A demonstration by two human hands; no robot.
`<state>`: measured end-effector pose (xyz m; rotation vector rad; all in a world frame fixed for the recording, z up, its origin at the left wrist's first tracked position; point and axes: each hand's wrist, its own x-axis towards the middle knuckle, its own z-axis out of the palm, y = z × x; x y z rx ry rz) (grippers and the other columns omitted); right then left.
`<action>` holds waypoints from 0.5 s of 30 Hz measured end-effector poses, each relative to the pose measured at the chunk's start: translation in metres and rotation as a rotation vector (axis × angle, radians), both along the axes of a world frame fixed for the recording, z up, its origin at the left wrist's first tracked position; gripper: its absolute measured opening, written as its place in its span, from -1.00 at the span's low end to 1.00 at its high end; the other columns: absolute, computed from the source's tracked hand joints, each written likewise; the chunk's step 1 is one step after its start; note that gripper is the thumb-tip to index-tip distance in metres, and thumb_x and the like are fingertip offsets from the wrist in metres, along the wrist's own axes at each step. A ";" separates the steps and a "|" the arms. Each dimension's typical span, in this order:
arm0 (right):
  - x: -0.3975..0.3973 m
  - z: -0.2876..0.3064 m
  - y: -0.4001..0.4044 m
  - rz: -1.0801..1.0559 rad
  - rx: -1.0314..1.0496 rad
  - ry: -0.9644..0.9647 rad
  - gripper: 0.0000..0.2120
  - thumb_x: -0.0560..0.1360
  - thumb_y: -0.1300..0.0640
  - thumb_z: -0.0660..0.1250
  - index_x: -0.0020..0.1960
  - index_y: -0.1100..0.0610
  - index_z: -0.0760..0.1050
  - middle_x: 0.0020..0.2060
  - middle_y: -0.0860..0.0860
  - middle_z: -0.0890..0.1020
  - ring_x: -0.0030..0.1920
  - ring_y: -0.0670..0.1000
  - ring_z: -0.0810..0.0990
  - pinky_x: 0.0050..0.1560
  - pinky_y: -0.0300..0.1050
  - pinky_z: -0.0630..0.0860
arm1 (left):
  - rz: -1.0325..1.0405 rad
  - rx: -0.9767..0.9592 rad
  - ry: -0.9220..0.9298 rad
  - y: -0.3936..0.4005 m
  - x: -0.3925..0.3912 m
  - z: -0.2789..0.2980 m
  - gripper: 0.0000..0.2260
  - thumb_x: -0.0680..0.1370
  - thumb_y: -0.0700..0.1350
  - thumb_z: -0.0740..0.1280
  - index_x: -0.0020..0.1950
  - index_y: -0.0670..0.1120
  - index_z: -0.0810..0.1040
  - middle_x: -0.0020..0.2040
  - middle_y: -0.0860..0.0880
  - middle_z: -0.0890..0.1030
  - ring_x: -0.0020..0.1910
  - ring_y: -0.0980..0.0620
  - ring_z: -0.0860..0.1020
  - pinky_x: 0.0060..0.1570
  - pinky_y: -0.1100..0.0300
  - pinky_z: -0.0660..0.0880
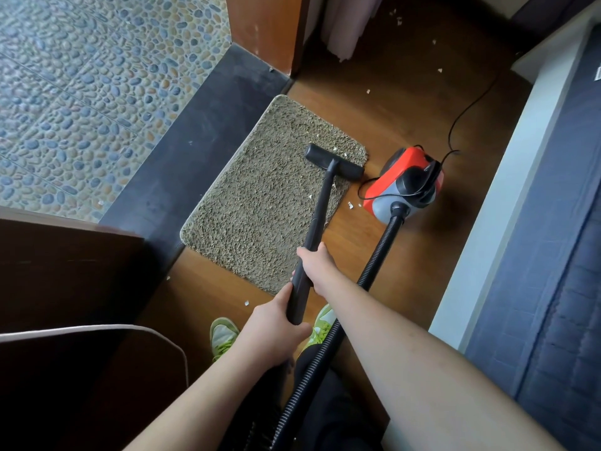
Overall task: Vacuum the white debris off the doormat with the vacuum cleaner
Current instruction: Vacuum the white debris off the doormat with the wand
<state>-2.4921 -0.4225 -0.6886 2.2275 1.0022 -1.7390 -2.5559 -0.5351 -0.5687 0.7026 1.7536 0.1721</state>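
Doormat (260,203): head view, we see it flat on the wood floor (406,102), one long edge along the dark threshold strip (182,151).
Debris (333,155): white bits on the mat just beside the nozzle, more flecks on the mat near the wand, others on bare floor off the right edge and further up.
Nozzle (334,161): black floor head on the mat's far right corner.
Wand (317,222): black tube, slants across the mat's right side.
Right hand (317,265): we grip the wand higher up.
Left hand (276,333): wrapped round the wand's near end.
Vacuum body (405,183): red/grey canister on the floor, just right of the mat.
Hose (357,288): ribbed, runs from canister past our green shoes (224,333).
Cord (468,105): loose on the floor beyond the canister.
Obstructions: dark wooden panel (65,271) at left, close to the mat's near corner.
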 end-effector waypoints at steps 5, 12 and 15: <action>0.000 0.008 -0.018 0.030 -0.019 -0.015 -0.28 0.58 -0.03 0.27 0.61 -0.05 -0.05 0.39 0.06 0.42 0.27 0.16 0.52 0.24 0.04 0.50 | 0.025 -0.004 -0.029 -0.020 -0.004 0.004 -0.32 0.48 -0.02 0.35 0.57 0.12 0.17 0.08 0.01 0.57 -0.08 0.13 0.59 -0.27 0.47 0.38; 0.001 0.009 -0.054 0.027 -0.036 0.011 -0.25 0.53 -0.05 0.27 0.60 -0.11 -0.04 0.33 0.04 0.47 0.15 0.16 0.59 0.20 0.13 0.56 | 0.031 -0.031 -0.041 -0.049 -0.007 0.012 -0.27 0.49 -0.01 0.35 0.59 0.18 0.09 -0.09 0.18 0.49 -0.30 0.30 0.50 -0.36 0.52 0.39; 0.003 0.013 -0.061 0.043 -0.044 0.010 -0.25 0.54 -0.06 0.26 0.60 -0.12 -0.06 0.34 0.04 0.46 0.16 0.16 0.59 0.21 0.12 0.55 | 0.059 -0.038 -0.051 -0.057 -0.005 0.016 -0.26 0.49 -0.03 0.36 0.59 0.19 0.09 -0.03 0.16 0.49 -0.29 0.33 0.53 -0.32 0.53 0.40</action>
